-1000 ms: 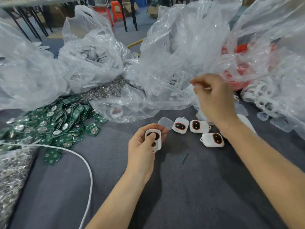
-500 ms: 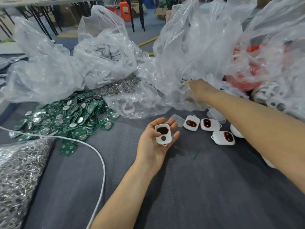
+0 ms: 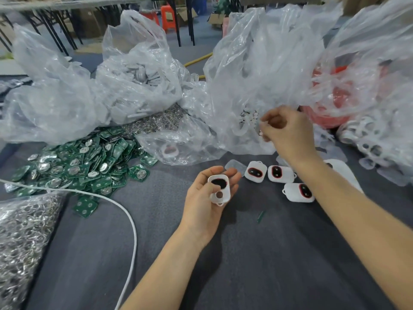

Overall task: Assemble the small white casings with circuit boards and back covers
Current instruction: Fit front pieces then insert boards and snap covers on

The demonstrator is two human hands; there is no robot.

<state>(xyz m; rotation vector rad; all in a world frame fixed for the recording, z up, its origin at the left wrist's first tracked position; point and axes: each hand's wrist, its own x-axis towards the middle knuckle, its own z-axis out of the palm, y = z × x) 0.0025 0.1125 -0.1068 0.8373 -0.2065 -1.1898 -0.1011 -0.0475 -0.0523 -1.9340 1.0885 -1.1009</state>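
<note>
— While the heap of green circuit boards (image 3: pixel 78 162) lies at the left of the table (image 3: pixel 245 265), which step does the worker have in hand?

— Fitting out a casing, by the look of it. The left hand (image 3: pixel 207 198) cradles one white casing (image 3: pixel 220 190) over the middle of the table, fingers curled behind it and thumb laid across its face. A dark oval fills its upper opening; the round hole below stands empty.

— And to the right of that?

— A clear back cover (image 3: pixel 233 165) lies just beside three casings with red-rimmed windows (image 3: pixel 280 174); whether those are finished cannot be told. Further right, the right hand (image 3: pixel 288 130) is raised at a clear plastic bag (image 3: pixel 257 74), fingers curled tight. Thumb and forefinger seem to pinch a small white piece (image 3: pixel 261 132), too small to identify.

— What does the next move call for?

— Probably carrying that piece across to the held casing and seating it in the empty hole while the left hand keeps the shell steady. A board and a cover would follow.
</note>
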